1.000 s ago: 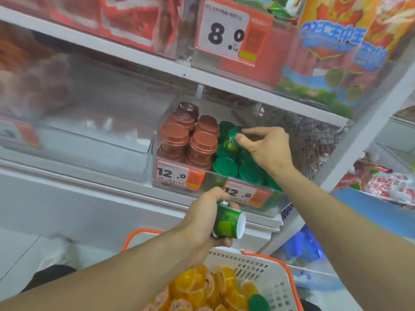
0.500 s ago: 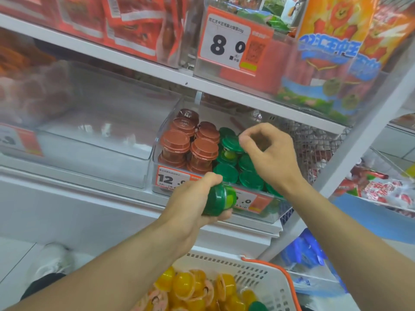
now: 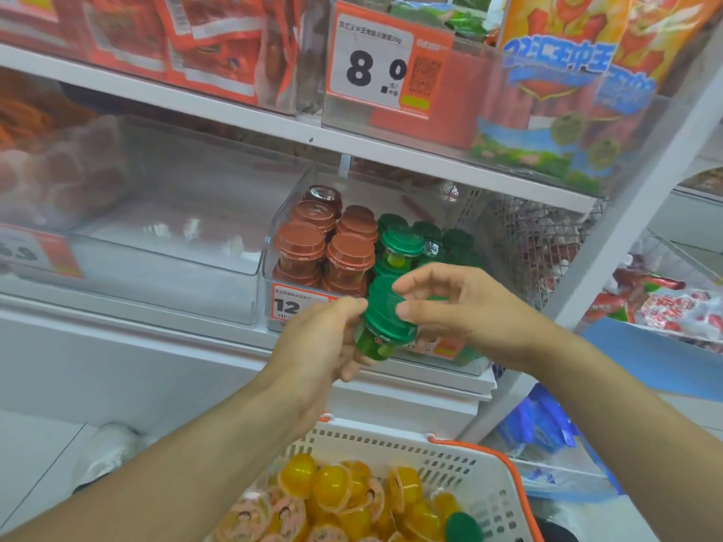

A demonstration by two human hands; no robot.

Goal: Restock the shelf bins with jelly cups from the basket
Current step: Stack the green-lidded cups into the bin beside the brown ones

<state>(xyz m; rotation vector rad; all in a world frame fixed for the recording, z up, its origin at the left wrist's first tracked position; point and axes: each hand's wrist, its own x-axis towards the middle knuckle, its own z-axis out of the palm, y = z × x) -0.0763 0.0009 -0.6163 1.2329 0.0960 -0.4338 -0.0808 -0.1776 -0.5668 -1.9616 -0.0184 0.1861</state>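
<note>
1. Right now the small green-lidded clear plastic jelly cup (image 3: 385,320) hangs in the air just in front of the front edge of the clear plastic shelf bin (image 3: 274,244), above the rear rim of the white slotted basket with orange trim (image 3: 391,444).
2. The left hand (image 3: 321,346) grips the cup's lower body, fingers curled round it.
3. The right hand (image 3: 465,307) has its thumb on the lid's edge and its fingers arched loosely above; I cannot tell whether it has a hold yet.
4. Judging by its size, the cup is light, with a stiff ribbed lid over a thinner, smooth wall that may slip or dent if squeezed.
5. Best hold looks to be across the lid rim, lowering it upright among the green-lidded cups (image 3: 403,244) in the bin's right half, beside the brown-lidded cups (image 3: 324,248).
6. Yellow jelly cups (image 3: 332,487) remain in the basket.
</note>
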